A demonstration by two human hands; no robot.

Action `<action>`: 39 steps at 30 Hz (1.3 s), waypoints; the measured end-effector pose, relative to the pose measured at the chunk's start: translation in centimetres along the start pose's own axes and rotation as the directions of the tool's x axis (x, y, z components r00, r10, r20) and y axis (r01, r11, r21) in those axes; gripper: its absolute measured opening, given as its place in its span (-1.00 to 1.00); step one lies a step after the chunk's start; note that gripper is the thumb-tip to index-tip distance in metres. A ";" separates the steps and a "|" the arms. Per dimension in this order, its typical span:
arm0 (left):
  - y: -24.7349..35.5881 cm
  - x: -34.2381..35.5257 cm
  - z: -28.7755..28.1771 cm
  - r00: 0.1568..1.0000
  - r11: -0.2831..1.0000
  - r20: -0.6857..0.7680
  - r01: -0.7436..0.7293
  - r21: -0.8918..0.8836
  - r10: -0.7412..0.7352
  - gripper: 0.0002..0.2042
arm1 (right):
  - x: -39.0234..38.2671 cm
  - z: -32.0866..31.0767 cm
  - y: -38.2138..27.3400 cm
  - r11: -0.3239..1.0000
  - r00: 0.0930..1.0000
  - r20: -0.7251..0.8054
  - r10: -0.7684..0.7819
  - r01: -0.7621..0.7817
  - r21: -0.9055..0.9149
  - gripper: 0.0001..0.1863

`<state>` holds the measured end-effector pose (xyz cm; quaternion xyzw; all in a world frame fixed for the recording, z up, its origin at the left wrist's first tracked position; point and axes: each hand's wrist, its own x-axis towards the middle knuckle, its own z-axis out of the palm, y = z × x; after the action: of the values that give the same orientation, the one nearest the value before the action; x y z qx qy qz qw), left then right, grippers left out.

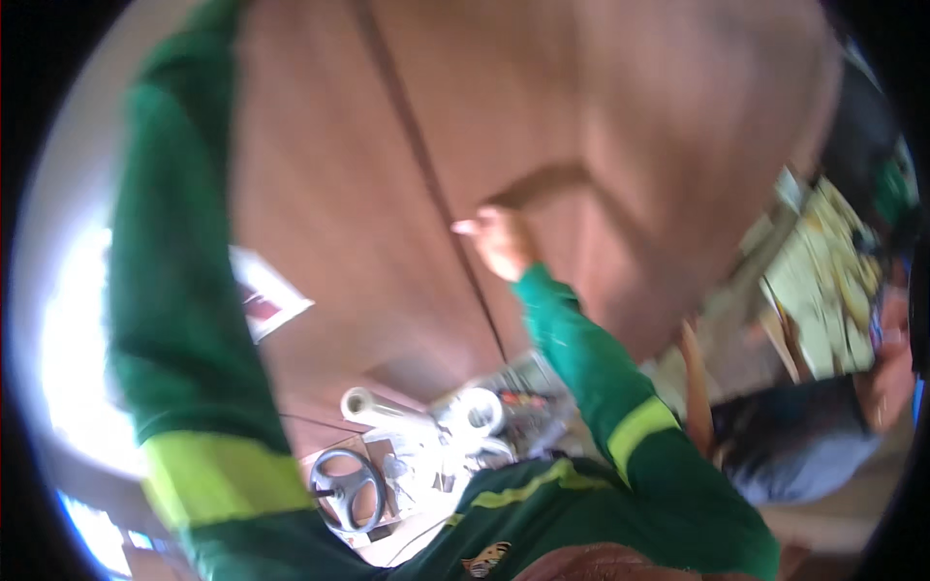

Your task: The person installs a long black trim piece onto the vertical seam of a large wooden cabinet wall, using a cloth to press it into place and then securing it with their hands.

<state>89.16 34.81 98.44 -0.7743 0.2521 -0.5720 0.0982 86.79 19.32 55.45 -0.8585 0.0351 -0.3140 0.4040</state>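
My right hand (502,244), blurred by motion, is raised at a large brown panel (504,97), right beside a dark straight seam (417,145) that runs down it. One finger or the thumb points left towards the seam. The other fingers look bent, but the blur hides whether they hold anything. A shadow of the hand and arm falls on the panel to its right. My left arm (179,271), in a green sleeve with a yellow-green band, stretches up along the left side. It leaves the picture at the top, so my left hand is out of sight.
A white sheet with a dark red patch (276,295) is by my left sleeve. Below are rolls of clear film (392,414), plastic wrapping and a dark handwheel (347,490). At the right, another person in dark clothing (799,436) is near a pile of pale yellow pieces (823,281).
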 end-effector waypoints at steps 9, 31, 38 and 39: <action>4.7 -5.6 7.7 0.741 0.824 -0.451 0.241 -0.513 -0.498 0.03 | 18.6 -15.3 -21.2 0.925 0.825 -0.432 -0.366 0.374 -0.069 -0.37; 5.6 -6.0 8.0 0.725 0.719 -0.321 0.336 -0.608 -0.609 0.11 | 28.3 -21.9 -35.1 0.893 0.770 -0.454 -0.449 0.403 -0.200 -0.28; 5.7 -5.5 7.4 0.726 0.695 -0.280 0.362 -0.622 -0.629 0.06 | 29.6 -24.1 -38.1 0.919 0.885 -0.272 -0.377 0.395 0.013 -0.63; 5.6 -5.1 7.1 0.723 0.690 -0.272 0.373 -0.620 -0.635 0.04 | 29.3 -24.0 -38.5 0.922 0.891 -0.263 -0.369 0.386 0.014 -0.61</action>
<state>93.16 31.65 89.34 -0.6476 0.1830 -0.6532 -0.3470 89.23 19.87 109.41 -0.7875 -0.0909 -0.4953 0.3553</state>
